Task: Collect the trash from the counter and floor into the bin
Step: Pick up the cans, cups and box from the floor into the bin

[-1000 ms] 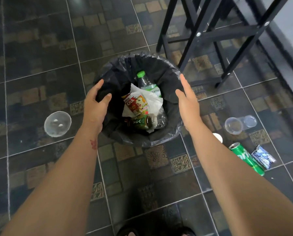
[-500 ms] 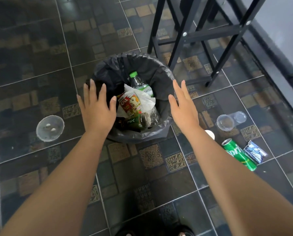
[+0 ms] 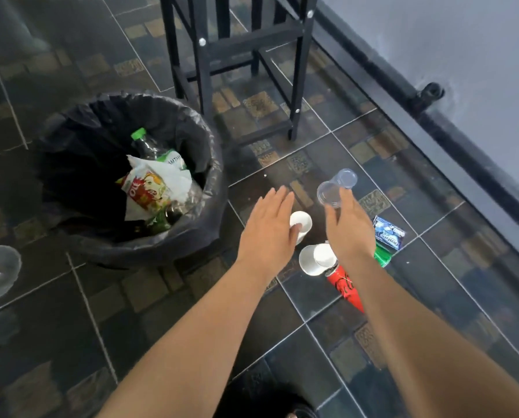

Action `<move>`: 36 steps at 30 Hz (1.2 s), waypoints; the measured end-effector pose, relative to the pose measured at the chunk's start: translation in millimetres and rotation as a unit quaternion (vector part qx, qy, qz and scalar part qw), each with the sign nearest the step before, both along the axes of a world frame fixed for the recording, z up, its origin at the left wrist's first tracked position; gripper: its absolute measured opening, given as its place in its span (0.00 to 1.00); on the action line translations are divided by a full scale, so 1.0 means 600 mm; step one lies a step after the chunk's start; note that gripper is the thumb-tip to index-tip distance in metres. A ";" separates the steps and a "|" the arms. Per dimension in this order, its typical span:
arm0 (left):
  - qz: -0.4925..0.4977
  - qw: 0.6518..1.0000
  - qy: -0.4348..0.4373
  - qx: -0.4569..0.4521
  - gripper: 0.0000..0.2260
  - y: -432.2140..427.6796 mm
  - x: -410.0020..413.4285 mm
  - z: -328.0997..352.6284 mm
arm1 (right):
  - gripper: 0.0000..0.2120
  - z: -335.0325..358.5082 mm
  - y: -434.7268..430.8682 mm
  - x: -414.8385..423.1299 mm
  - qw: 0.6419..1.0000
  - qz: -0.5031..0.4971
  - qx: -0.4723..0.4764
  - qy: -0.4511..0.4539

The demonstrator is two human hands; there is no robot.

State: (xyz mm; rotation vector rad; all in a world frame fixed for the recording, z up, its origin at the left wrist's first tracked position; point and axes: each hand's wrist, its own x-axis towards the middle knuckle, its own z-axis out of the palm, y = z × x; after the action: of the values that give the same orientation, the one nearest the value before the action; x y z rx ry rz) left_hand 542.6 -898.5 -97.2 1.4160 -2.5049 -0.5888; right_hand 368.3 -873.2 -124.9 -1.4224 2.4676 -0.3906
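Nearest, a red can (image 3: 345, 289) and a white paper cup (image 3: 317, 259) lie on the tiles under the right hand (image 3: 350, 229), fingers spread, holding nothing. The left hand (image 3: 267, 229) (also empty, open) hovers beside a second white cup (image 3: 302, 223). Beyond lies a clear plastic cup (image 3: 336, 187); left, the bin (image 3: 191, 236), half filled.
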 end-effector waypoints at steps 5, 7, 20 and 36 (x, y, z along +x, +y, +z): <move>-0.058 0.993 -0.085 0.059 0.32 -0.026 -0.072 -0.111 | 0.32 -0.067 -0.051 -0.067 0.998 -0.046 0.044 0.018; -0.066 0.990 -0.109 0.059 0.33 -0.039 -0.093 -0.142 | 0.34 -0.088 -0.078 -0.086 0.997 -0.058 0.036 0.025; 0.008 0.995 0.016 0.095 0.27 -0.042 -0.093 -0.169 | 0.20 -0.138 -0.111 -0.072 0.995 -0.062 -0.066 -0.041; 0.187 0.889 0.378 -0.181 0.28 -0.045 0.015 0.059 | 0.27 0.094 -0.122 0.073 0.895 -0.036 -0.405 -0.182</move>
State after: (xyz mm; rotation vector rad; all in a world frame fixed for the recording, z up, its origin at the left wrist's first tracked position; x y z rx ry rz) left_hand 551.8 -925.5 -62.0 1.1701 -1.5759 -0.4426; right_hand 411.9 -946.5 -68.4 -1.3162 2.1078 -1.6817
